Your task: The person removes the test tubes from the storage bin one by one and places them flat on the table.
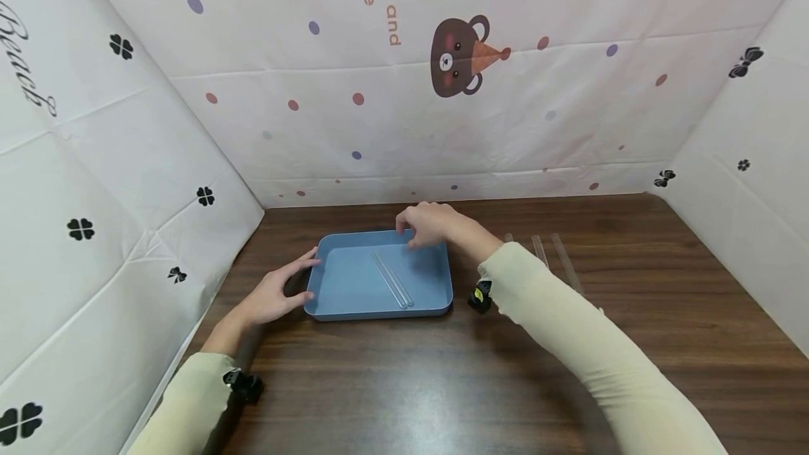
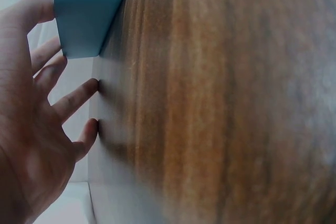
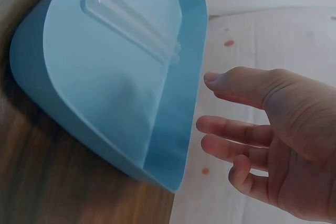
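A shallow blue tray (image 1: 344, 279) lies on the table. Inside it, two clear glass tubes (image 1: 387, 279) rest side by side on a slant, their rounded ends towards the front. At the tray's left end is my left hand (image 1: 276, 293), thumb and fingers spread, with fingertips touching the wall. In the left wrist view, the lower fingers of that hand (image 2: 47, 93) reach past the tray corner. Above the far right part of the tray hovers my right hand (image 1: 432, 223). The right wrist view shows this hand (image 3: 283, 135) with loosely bent fingers, holding nothing, apart from the rim.
Several more clear tubes (image 1: 567, 262) lie to the right of the tray, partly hidden behind my right sleeve (image 1: 569, 335). Brown wood-grain tabletop (image 1: 392, 385) extends in front. White printed cloth (image 1: 404, 125) walls stand at the back and both sides.
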Motion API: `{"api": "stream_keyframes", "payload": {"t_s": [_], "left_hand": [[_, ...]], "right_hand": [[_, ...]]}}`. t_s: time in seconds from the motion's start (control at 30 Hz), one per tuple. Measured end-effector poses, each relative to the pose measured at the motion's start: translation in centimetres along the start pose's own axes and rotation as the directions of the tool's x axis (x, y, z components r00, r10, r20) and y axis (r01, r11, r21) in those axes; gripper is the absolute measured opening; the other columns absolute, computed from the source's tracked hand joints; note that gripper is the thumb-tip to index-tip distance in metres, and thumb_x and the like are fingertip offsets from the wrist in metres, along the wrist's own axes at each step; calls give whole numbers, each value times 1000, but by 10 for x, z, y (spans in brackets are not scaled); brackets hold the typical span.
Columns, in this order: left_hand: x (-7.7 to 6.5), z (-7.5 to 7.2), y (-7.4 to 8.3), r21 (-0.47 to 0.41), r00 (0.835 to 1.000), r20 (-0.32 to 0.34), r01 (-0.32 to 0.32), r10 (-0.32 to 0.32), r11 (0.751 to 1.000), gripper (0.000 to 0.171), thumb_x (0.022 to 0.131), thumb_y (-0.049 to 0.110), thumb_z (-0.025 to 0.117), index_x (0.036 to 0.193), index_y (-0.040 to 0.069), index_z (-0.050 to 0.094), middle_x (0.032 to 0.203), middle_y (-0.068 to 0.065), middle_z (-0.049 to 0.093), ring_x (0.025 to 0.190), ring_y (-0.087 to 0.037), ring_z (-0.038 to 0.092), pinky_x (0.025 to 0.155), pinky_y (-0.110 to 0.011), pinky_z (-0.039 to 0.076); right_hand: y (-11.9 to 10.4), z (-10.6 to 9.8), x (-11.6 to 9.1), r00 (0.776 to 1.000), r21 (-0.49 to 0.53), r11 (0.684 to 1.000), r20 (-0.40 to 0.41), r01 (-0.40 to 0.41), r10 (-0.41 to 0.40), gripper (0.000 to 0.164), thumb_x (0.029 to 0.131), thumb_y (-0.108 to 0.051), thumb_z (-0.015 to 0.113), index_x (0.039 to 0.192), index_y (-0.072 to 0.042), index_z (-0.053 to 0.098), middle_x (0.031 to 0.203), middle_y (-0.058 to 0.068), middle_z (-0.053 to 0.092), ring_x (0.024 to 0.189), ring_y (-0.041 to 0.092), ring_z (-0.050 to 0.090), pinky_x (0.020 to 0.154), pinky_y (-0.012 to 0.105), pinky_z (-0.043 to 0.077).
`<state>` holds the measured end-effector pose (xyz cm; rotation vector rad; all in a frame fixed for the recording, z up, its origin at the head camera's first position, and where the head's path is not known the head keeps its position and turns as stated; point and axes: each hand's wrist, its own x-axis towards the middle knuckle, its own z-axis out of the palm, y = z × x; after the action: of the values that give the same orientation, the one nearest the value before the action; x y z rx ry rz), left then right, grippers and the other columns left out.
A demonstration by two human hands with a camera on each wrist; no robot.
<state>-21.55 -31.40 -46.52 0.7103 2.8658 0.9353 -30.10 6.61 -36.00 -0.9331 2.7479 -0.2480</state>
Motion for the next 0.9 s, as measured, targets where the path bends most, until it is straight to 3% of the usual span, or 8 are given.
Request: {"api": "stream_keyframes", "payload": {"t_s": [0.2,0.53,0.9], "left_hand": [[0,0,1,-1,1000,1,1,-1,1000,66,107,21,76,167,10,52,187,-15,34,168,-51,39,127,-79,38],[0,-1,0,-9,1000,7,11,-11,1000,67,107,22,76,168,11,52,187,-15,33,169,-52,37,127,-80,37],[0,0,-1,-18,1000,4,9,-9,1000,66,106,22,76,167,11,52,187,-15,33,169,-52,36,128,-81,35]], "right_hand": [[-11,6,5,999,-4,1000,42,21,-21,37,104,-26,83,140,-19,76,103,1,75,88,16,66,73,34,50],[-18,6,14,990,54,997,129,54,-60,42,102,-22,84,143,-21,76,114,3,80,96,17,72,78,35,55],[-25,23,19,987,42,999,160,25,-31,39,100,-29,88,138,-25,78,109,0,79,93,15,69,82,39,52]]}}
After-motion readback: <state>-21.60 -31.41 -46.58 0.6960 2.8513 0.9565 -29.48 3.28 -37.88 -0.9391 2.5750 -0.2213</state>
